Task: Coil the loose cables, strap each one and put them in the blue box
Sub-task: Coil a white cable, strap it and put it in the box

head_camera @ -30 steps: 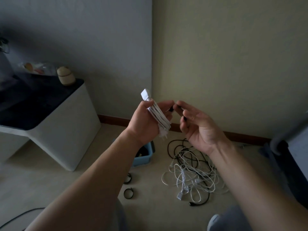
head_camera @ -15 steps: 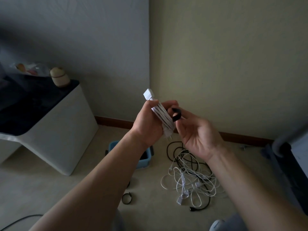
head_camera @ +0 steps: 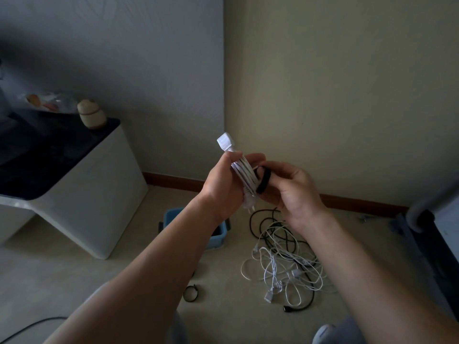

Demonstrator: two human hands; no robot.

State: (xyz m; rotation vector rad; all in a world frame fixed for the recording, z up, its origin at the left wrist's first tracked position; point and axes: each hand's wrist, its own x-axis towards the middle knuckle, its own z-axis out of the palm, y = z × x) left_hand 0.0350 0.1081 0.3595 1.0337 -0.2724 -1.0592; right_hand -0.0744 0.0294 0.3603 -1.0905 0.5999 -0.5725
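My left hand [head_camera: 221, 187] grips a coiled white cable [head_camera: 242, 171] upright in front of me, its white plug sticking out above my fingers. My right hand [head_camera: 293, 192] holds a black strap [head_camera: 263, 181] against the right side of the coil, the strap curving round the bundle. Below on the floor the blue box [head_camera: 218, 237] is partly hidden by my left forearm. To its right lies a tangle of loose white and black cables [head_camera: 285, 264].
A black strap ring [head_camera: 190, 293] lies on the floor near my left forearm. A white side table with a dark top [head_camera: 82, 184] stands at the left, a small jar [head_camera: 91, 117] on it. Dark furniture [head_camera: 432, 234] fills the right edge. A dark cable [head_camera: 29, 327] crosses the bottom-left floor.
My right hand has brought the black strap from beside the coil up against it and begun curving it round the bundle. Both hands shifted slightly rightward and lower.
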